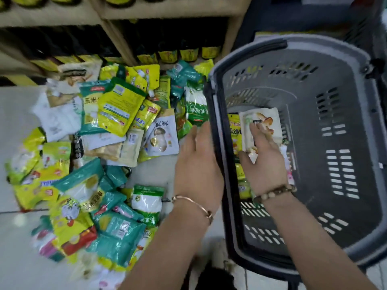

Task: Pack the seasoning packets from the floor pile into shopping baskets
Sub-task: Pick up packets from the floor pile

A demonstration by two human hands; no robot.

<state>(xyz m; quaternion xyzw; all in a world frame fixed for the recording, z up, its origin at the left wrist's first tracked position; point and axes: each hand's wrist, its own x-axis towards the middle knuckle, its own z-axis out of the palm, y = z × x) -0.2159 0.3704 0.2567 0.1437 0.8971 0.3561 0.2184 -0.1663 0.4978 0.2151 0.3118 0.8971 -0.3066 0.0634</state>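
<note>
The right grip was inside the grey shopping basket, pinching a white mushroom packet between thumb and flat fingers, over yellow packets that lay along the basket's left wall. The left grip hovered spread, holding nothing, just outside the basket's left rim and above the floor. The pile of seasoning packets lay on that floor to the left, against the foot of a shelf of bottles.
</note>
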